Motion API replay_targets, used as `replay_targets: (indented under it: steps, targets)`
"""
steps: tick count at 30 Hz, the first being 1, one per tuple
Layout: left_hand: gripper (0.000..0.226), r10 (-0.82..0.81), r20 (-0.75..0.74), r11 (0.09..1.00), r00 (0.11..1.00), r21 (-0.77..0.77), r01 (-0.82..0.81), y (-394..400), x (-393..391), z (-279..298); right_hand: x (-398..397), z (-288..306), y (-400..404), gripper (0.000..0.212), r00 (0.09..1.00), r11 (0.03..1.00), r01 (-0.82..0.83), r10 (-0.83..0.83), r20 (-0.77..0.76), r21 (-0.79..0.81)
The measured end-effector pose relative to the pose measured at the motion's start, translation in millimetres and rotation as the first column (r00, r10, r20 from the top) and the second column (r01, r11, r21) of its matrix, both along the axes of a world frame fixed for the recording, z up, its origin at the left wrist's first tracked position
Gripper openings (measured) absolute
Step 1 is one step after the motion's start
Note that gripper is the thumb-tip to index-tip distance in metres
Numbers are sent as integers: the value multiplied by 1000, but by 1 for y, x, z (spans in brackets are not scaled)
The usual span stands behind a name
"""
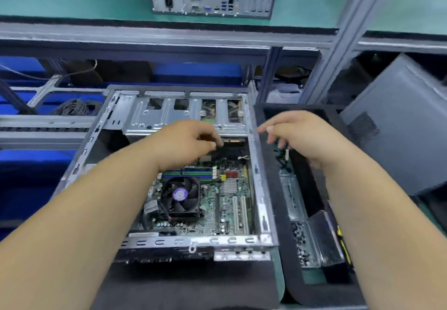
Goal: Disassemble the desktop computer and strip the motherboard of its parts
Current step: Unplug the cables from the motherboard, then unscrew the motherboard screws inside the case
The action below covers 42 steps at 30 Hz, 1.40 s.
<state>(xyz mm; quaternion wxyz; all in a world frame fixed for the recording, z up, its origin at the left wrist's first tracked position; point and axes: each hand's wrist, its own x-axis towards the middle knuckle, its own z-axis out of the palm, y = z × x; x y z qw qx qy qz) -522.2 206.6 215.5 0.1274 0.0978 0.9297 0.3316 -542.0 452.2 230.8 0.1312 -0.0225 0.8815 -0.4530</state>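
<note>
Reaching into the open computer case, which lies flat on its side so you can get at the motherboard inside, your left hand curls its fingers at the far end of the board, but I cannot tell what it pinches. Your right hand hangs loose with nothing in it over the black tray just right of the case, likely to drop parts there. In that tray lie a metal bracket, a pile of small screws and a dark flat part at the near end.
</note>
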Motion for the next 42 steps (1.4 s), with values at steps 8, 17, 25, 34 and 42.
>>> replay_targets:
  steps: [8, 17, 25, 34, 42]
  targets:
    - [20, 35, -134, 982, 990, 186, -9, 80, 14, 3, 15, -34, 93, 16, 980, 980, 174, -181, 79, 96]
    - [21, -46, -108, 989, 993, 135, 60, 151, 21, 4, 13, -100, 160, 21, 931, 837, 14, -211, 299, 547]
    - [19, -57, -90, 997, 994, 54, 62, 186, 21, -2, 11, -158, 180, 51, 920, 782, -92, -170, 352, 617]
    - [21, -53, -45, 998, 998, 14, 54, 206, 23, -12, 8, -150, 183, 18, 980, 754, -86, -55, 192, 652]
    - [14, 44, 3, 993, 999, 110, -44, 222, 24, -9, -1, -54, 172, 17, 986, 987, -12, 37, -160, 157]
